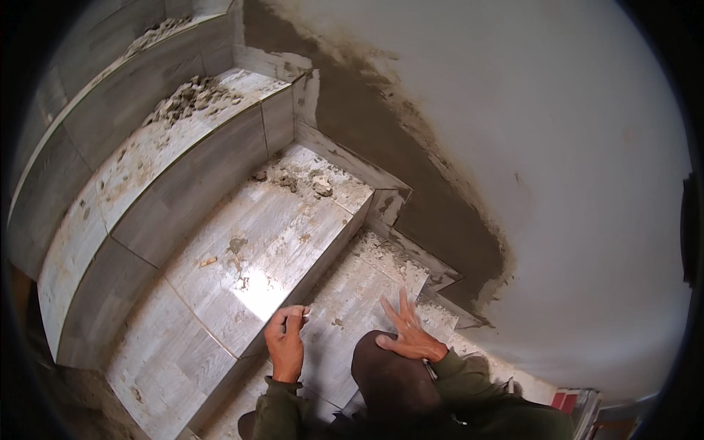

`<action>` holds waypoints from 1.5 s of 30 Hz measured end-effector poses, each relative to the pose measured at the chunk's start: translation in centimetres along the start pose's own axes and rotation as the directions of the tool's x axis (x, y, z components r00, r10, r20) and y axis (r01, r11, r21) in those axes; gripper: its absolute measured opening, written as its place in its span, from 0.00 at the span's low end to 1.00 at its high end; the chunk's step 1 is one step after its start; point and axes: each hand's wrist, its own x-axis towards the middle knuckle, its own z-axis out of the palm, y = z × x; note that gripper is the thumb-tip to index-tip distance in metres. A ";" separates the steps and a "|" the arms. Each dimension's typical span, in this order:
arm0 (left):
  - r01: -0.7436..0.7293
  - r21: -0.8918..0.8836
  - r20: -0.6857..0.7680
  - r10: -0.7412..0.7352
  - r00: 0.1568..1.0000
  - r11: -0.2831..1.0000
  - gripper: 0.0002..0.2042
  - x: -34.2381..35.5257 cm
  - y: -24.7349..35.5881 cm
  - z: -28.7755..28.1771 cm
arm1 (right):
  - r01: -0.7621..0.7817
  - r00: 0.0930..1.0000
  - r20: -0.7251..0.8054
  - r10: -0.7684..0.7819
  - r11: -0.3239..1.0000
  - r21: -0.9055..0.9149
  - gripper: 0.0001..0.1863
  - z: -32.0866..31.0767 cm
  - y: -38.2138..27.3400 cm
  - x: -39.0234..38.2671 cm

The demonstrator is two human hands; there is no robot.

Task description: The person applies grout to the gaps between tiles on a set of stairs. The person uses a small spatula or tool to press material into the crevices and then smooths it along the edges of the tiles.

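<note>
My left hand is closed in front of the edge of a tiled step, thumb and fingertips pinched together. A tiny whitish bit shows at the fingertips, too small to name. My right hand has its fingers stretched and spread, slightly blurred, with its heel and thumb at my bent, dark-clad knee. Nothing shows in that hand. Both forearms wear dark green sleeves. Beneath the hands lies a lower wood-look tile tread, dusted with crumbs of mortar.
Grey tiled stairs climb toward the upper left. Rubble is heaped on a higher tread, and loose chunks lie on the one below. Stepped skirting tiles run along the wall, under a band of brown-grey mortar on white plaster.
</note>
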 end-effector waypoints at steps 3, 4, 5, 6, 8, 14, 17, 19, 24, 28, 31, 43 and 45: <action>0.016 -0.025 -0.020 -0.017 1.000 1.000 0.10 -0.5 -1.2 -0.2 | 0.027 0.984 0.121 -0.130 0.781 0.624 0.55 1.0 2.7 -1.9; 0.017 -0.035 -0.028 -0.018 0.999 0.999 0.09 -0.6 -1.4 -0.2 | 0.029 0.985 0.112 -0.129 0.775 0.631 0.55 0.9 3.2 -1.7; 0.021 -0.082 -0.011 -0.022 1.000 0.996 0.09 -0.7 -2.0 -0.1 | -0.022 0.964 0.228 -0.138 0.811 0.584 0.53 0.4 3.3 -1.4; 0.024 -0.079 -0.004 -0.024 1.000 0.997 0.09 -1.0 -2.3 0.0 | -0.066 0.929 0.341 -0.141 0.846 0.529 0.51 -0.1 3.2 -1.2; 0.001 -0.050 0.020 0.000 1.000 0.999 0.08 -1.4 -2.6 -0.2 | -0.018 0.968 0.252 0.005 0.999 0.049 0.51 -0.6 1.0 -1.6; 0.012 -0.098 -0.052 -0.017 0.998 0.995 0.09 -2.4 -2.1 -1.7 | 0.165 0.976 0.043 -0.212 0.857 0.488 0.52 -6.1 -1.9 -1.6; -0.067 0.027 0.004 0.067 0.998 0.997 0.09 -3.1 -1.9 -2.2 | 0.249 0.964 -0.024 -0.265 0.865 0.435 0.44 -6.9 -1.2 -0.9; -0.037 0.057 0.005 0.037 0.999 0.998 0.09 -2.6 -0.9 -1.9 | 0.340 0.924 -0.245 -0.294 0.924 0.173 0.41 -6.0 -1.7 0.7; -0.087 0.038 0.054 0.085 0.995 0.995 0.10 -1.8 1.5 0.8 | 0.453 0.880 -0.361 -0.307 0.771 0.448 0.23 -1.9 -6.9 1.4; -0.074 -0.081 0.085 0.081 0.993 0.994 0.11 -1.6 3.9 2.2 | 0.452 0.891 -0.307 -0.334 0.603 0.657 0.20 0.0 -9.8 2.0; -0.051 -0.134 0.158 0.072 0.985 0.990 0.11 -1.5 4.5 1.9 | 0.458 0.885 -0.320 -0.338 0.513 0.726 0.16 0.5 -10.9 2.5; -0.110 -0.028 0.158 0.113 0.981 0.994 0.06 -1.6 6.2 2.1 | 0.345 0.935 -0.266 -0.235 0.424 0.838 0.10 0.1 -12.0 2.1; -0.142 -0.007 0.180 0.140 0.974 0.990 0.06 -1.4 6.4 2.3 | 0.361 0.927 -0.297 -0.227 0.335 0.870 0.10 0.4 -11.9 2.6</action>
